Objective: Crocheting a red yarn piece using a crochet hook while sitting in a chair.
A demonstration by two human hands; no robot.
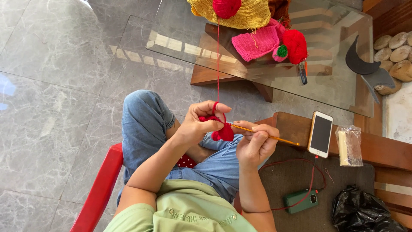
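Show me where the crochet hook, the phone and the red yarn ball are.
crochet hook point(274, 138), head view, bare yellow shaft.
phone point(320, 134), head view, middle of dark screen.
red yarn ball point(226, 7), head view, its lower middle.

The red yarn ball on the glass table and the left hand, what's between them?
In the head view, a taut strand of red yarn runs from the red yarn ball down to the left hand.

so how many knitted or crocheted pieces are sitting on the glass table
4 that show: a yellow piece at the top edge, a pink piece below it, a red pom-pom shape to its right, and a small green-and-pink bit between them. More may lie beyond the frame.
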